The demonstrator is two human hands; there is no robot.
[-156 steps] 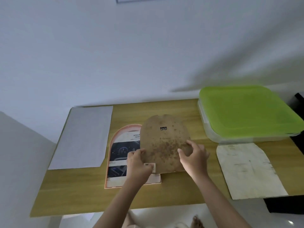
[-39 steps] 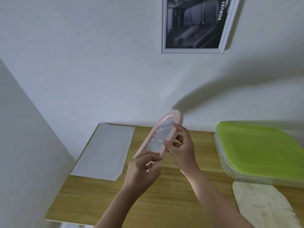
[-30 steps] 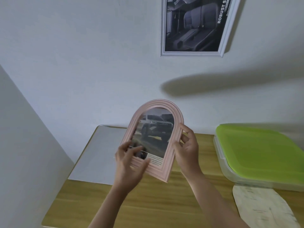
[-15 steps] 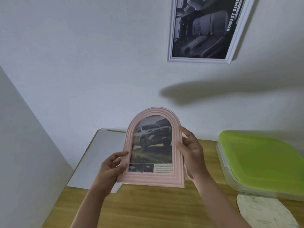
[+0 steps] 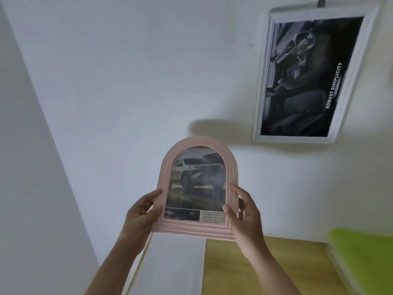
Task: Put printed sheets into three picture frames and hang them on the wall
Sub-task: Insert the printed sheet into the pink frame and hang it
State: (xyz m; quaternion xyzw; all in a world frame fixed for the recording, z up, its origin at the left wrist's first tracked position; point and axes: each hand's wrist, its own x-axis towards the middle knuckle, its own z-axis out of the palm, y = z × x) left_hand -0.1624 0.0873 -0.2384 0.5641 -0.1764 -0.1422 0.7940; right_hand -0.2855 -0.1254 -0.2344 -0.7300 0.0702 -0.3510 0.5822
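I hold a pink arched picture frame (image 5: 196, 227) upright in front of the white wall, above the table's far edge. A printed sheet showing a car (image 5: 196, 184) sits inside it, face toward me. My left hand (image 5: 141, 215) grips the frame's lower left side and my right hand (image 5: 244, 213) grips its lower right side. A white rectangular frame (image 5: 260, 92) with a dark car-interior print hangs tilted on the wall at the upper right.
A wooden table (image 5: 265, 267) lies below, with a grey sheet (image 5: 172, 262) at its left end. A green-lidded plastic box (image 5: 365, 254) stands at the right edge. A side wall (image 5: 32, 188) closes in on the left.
The backing went on, then both hands lifted the pink frame off the table, turned its front toward me and raised it toward the wall. My view has tilted upward.
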